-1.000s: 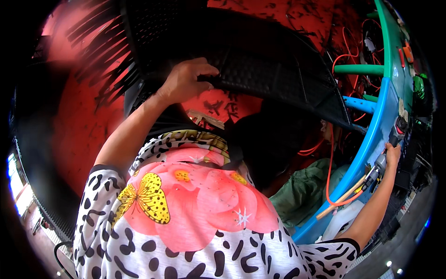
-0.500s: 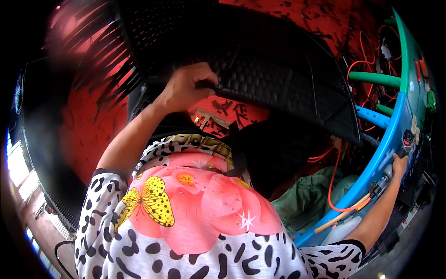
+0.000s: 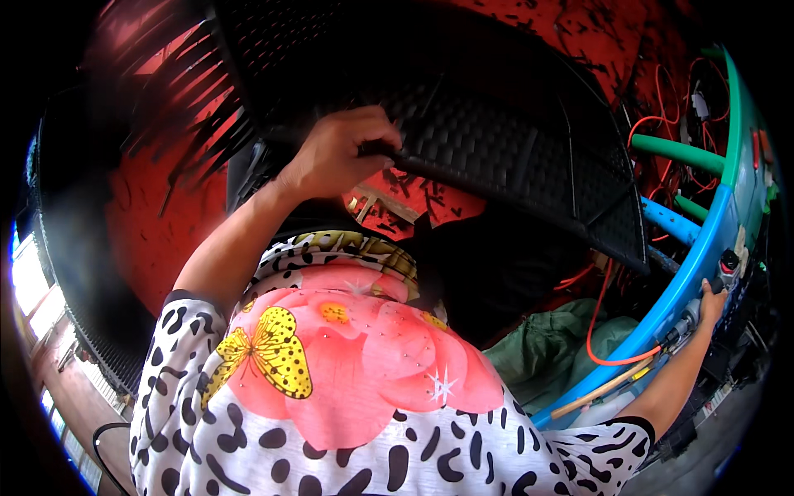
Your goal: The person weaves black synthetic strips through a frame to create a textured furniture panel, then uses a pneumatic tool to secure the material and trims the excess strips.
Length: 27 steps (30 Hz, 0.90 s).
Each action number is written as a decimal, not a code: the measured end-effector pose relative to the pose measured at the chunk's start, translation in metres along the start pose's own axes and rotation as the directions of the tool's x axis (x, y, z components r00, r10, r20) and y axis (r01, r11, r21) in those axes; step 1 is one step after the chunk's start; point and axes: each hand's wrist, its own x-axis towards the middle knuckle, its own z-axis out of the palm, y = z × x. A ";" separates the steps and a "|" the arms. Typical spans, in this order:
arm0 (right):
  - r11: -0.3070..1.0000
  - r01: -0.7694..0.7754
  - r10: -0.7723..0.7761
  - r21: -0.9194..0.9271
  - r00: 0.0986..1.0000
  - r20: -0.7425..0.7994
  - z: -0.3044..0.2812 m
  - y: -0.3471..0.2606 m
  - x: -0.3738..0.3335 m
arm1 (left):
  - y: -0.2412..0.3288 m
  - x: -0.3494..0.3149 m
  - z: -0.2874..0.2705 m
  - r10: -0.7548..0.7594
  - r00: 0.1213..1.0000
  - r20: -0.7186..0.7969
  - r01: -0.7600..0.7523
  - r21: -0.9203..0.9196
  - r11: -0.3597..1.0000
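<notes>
My left hand is closed round the near edge of a black woven wicker panel, at the end of its rim. The panel stretches away to the right across my lap. Far to the right, my right hand reaches over the blue table rim, its visible fingers apart. Just beyond those fingertips sits a dark tool with a red-and-black round end. Beside my right wrist lies a grey metal air tool, joined to an orange hose. The undersides of my right fingers are hidden.
Loose black strips hang at the upper left over a red floor strewn with black scraps. A blue and green curved table frame bounds the right side. Green cloth bunches below it, near a wooden stick. Orange hoses tangle behind.
My right hand's fingers have spread near the dark tool. The panel and my left hand have shifted slightly right in view, still together.
</notes>
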 end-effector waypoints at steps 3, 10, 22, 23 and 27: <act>0.999 0.011 -0.011 0.043 1.000 -0.004 -0.001 0.011 -0.014 | 0.000 -0.002 -0.001 -0.007 1.000 -0.003 0.007 -0.010 1.000; 0.999 -0.049 0.049 0.008 0.990 -0.133 -0.018 -0.034 -0.072 | 0.003 -0.007 -0.004 -0.012 1.000 -0.017 0.012 0.002 1.000; 0.977 0.057 -0.143 -0.204 0.889 -0.435 -0.057 -0.088 -0.147 | 0.011 -0.018 -0.012 -0.150 0.989 0.014 0.150 -0.015 0.989; 0.978 0.174 -0.207 -0.114 0.863 -0.460 -0.064 -0.107 -0.162 | 0.009 -0.020 -0.010 -0.140 0.990 0.015 0.141 -0.022 0.990; 0.864 0.473 -0.350 0.174 0.812 -0.467 -0.086 -0.221 -0.237 | 0.007 -0.030 -0.008 -0.034 0.997 -0.068 0.035 0.004 0.999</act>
